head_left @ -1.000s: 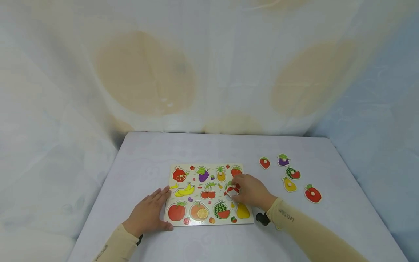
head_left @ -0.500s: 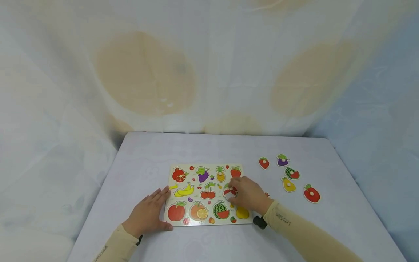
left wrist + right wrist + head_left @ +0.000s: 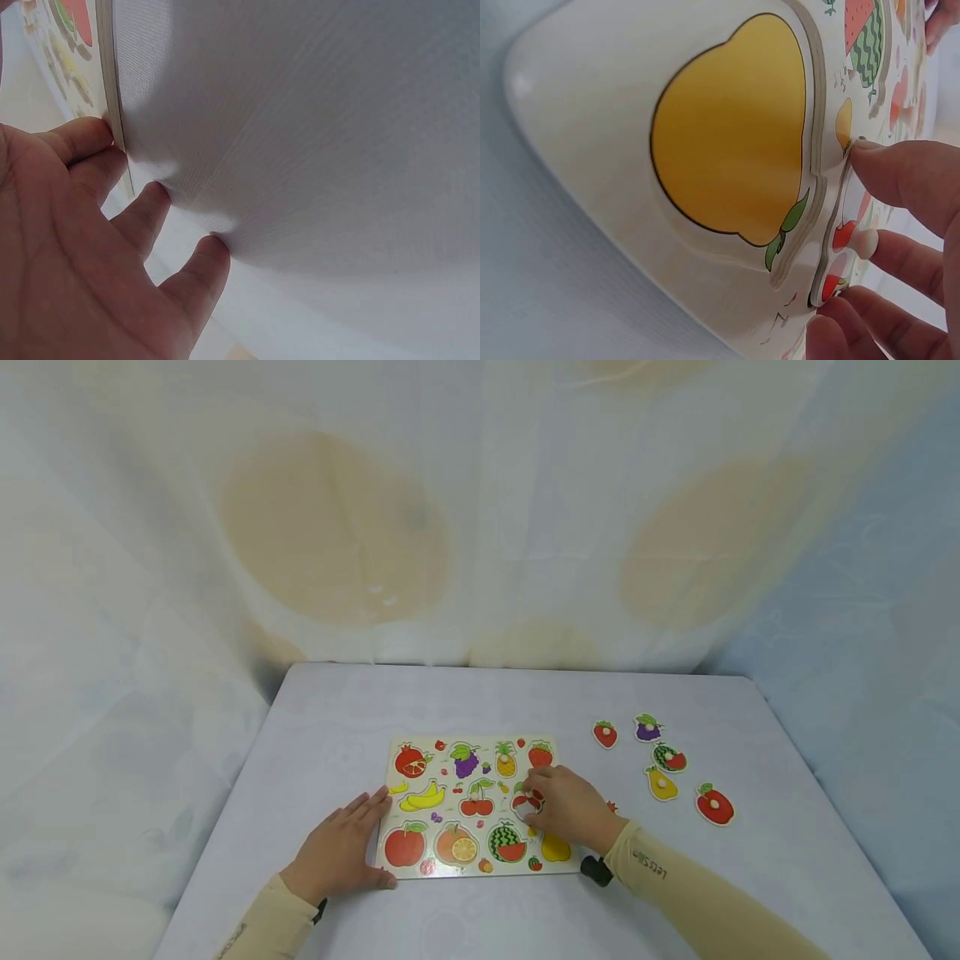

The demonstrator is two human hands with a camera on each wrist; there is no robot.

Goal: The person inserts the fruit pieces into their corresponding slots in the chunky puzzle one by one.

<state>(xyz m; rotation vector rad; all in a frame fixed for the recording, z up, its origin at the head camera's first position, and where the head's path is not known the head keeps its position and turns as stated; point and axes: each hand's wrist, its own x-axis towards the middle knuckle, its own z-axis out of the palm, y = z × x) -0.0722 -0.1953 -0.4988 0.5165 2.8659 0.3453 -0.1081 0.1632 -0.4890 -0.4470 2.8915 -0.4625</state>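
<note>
A fruit puzzle board [image 3: 480, 876] lies flat on the table, with printed fruit shapes in shallow recesses. My left hand [image 3: 337, 845] rests at its left edge with fingers extended; in the left wrist view, fingertips [image 3: 97, 139] touch the board's side and others press the tablecloth. My right hand [image 3: 572, 808] grips a red-and-white fruit piece [image 3: 844, 234] by its edges, at a recess right of the cherries. A finger touches the piece's pale knob [image 3: 865, 244]. The fingers partly cover this piece in the head view. A pineapple piece [image 3: 506, 762] with a knob sits in its recess.
Loose knobbed pieces lie right of the board: a strawberry [image 3: 604, 735], grapes [image 3: 647, 727], a watermelon [image 3: 669, 757], a yellow pear [image 3: 662, 783] and a red apple-like piece [image 3: 715, 804]. Another red piece [image 3: 612, 806] is mostly hidden behind my right wrist. Cloth hangs behind the table.
My right hand has shifted slightly left and down with the red-and-white piece, bringing it to the recess; the last half second shows almost no motion. The left hand has stayed still.
</note>
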